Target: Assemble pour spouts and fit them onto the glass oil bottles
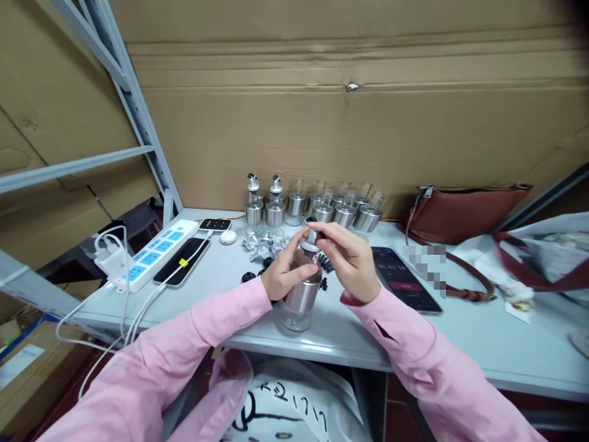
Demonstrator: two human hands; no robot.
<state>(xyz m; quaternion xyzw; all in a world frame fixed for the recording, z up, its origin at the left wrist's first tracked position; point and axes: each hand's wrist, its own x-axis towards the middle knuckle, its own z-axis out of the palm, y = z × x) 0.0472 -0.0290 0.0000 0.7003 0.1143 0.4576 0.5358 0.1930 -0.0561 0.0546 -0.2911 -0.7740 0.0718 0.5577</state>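
Note:
A glass bottle with a brushed metal sleeve [301, 298] stands near the table's front edge, tilted slightly to the right in view. My left hand [289, 270] is wrapped round its neck and shoulder. At the top, the fingers of my right hand [347, 255] close on the bottle's silver pourer cap [313, 238], which has a dark tip; the left fingers touch it too. Behind my hands lie loose silver cap parts [264, 247]. Black round stoppers [248, 277] are beside my left wrist, and small black pieces [324, 283] lie close to the bottle's right side.
Several similar bottles [297, 205] stand at the back, two with pourer caps [276, 184]. To the left are a power strip [161, 255], a phone [181, 263] and white cables. On the right lie another phone [405, 279] and a brown bag [464, 212]. Cardboard [322, 129] walls the back.

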